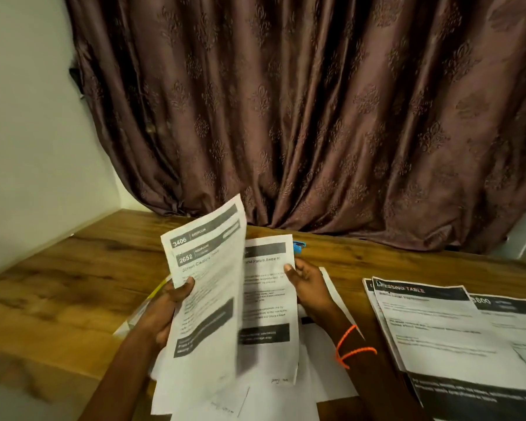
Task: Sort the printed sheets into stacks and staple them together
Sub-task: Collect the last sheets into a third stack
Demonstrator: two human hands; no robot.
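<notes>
Head view shows the left hand (164, 305) gripping a small bundle of printed sheets (207, 287), thumb on the front page; at least 2 pages fan out there, headed 3406 and 2652. The right hand (305, 282) pinches 1 single sheet (268, 302) at its right edge, thumb on the print, and this sheet stands just behind the bundle. Both are lifted above loose sheets (255, 393) lying on the wooden table (58, 284). To the right, well apart from the hands, a sorted pile (444, 329) lies flat with a "DRESSING TABLE" page on top. A blue stapler (299, 247), I think, peeks from behind the single sheet, near the curtain (316, 117). Sorting seems partly done; no staple is visible, so stapling is probably left. Bare wood at the left gives room for a new stack, while the near table edge lies close under the loose sheets.
</notes>
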